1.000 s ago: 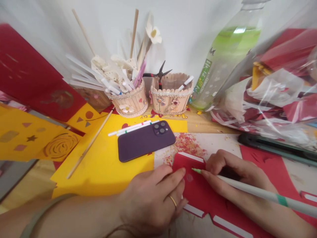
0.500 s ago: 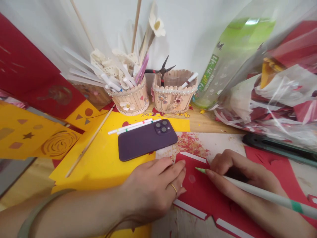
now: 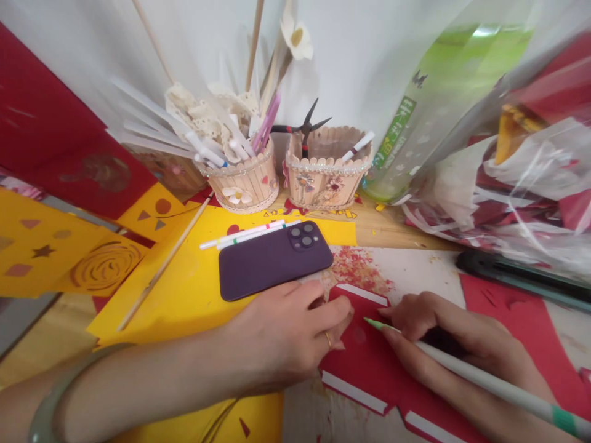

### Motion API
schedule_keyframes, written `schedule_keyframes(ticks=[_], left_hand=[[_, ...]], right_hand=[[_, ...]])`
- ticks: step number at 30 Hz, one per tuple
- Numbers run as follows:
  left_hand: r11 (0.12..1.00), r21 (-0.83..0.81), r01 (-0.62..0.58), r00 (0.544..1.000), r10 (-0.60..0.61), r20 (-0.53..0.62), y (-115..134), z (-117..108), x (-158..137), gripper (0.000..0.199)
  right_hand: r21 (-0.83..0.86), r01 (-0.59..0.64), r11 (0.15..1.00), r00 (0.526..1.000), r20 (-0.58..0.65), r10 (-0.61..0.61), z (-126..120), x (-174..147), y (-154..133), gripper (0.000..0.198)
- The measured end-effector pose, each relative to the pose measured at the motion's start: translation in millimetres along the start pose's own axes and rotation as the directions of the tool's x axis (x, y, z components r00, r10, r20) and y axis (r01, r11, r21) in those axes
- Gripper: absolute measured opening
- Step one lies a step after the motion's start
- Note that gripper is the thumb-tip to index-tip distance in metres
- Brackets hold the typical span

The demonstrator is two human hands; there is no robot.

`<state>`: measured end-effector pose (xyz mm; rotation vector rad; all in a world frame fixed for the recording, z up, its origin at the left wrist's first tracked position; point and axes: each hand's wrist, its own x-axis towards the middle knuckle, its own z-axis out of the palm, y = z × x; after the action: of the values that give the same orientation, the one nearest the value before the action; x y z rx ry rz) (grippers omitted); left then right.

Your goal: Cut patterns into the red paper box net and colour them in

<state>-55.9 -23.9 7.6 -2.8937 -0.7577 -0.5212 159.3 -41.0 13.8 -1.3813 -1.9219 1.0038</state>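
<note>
A white felt-tip pen (image 3: 484, 375) with a pale green tip and a green band is pinched in my right hand (image 3: 443, 332). Its tip points down and left, close over the red paper (image 3: 355, 363); whether it touches cannot be made out. White strips run along edges of this cut, folded sheet. My left hand (image 3: 300, 326) has its fingers curled together on the sheet's left edge, and the fingertips are partly hidden. Just behind that hand, a dark purple phone (image 3: 263, 264) lies face down across yellow paper (image 3: 194, 301).
Two wooden-stick holders stand by the wall: a left holder (image 3: 244, 184) with pens and lace, a right holder (image 3: 323, 178) with black pliers (image 3: 306, 128). A green packet (image 3: 410, 123) and clear bag of scraps (image 3: 530, 178) sit right. A dark bar-shaped tool (image 3: 521, 280) lies below.
My left hand's fingers have curled in from a flatter pose on the red paper. The pen in my right hand has barely shifted, and the view has moved slightly.
</note>
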Motion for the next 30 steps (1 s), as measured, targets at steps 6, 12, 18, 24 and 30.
schedule_keyframes(ticks=[6,12,18,24,30], left_hand=[[0.999,-0.02,0.031,0.999,-0.031,-0.028,1.0,0.3,0.0,0.027],[0.999,-0.029,0.04,0.999,-0.041,-0.019,0.7,1.3,-0.5,0.03],[0.998,-0.031,0.046,0.999,-0.047,-0.022,1.1,0.9,-0.8,0.029],[0.998,-0.036,0.043,0.999,-0.044,-0.03,1.3,1.6,-1.3,0.028],[0.998,-0.038,0.056,0.998,-0.057,-0.022,1.7,1.5,-2.4,0.027]], right_hand=[[-0.075,0.047,0.996,0.998,0.052,-0.043,-3.8,3.4,2.2,0.021],[-0.098,0.094,0.991,0.994,0.057,-0.088,-3.4,2.6,4.9,0.021],[-0.055,0.058,0.997,0.998,0.005,-0.058,1.5,0.6,0.9,0.024],[-0.063,0.088,0.994,0.996,0.004,-0.088,0.9,-0.4,2.0,0.024],[-0.073,0.068,0.995,0.998,0.002,-0.068,1.5,0.5,3.2,0.024]])
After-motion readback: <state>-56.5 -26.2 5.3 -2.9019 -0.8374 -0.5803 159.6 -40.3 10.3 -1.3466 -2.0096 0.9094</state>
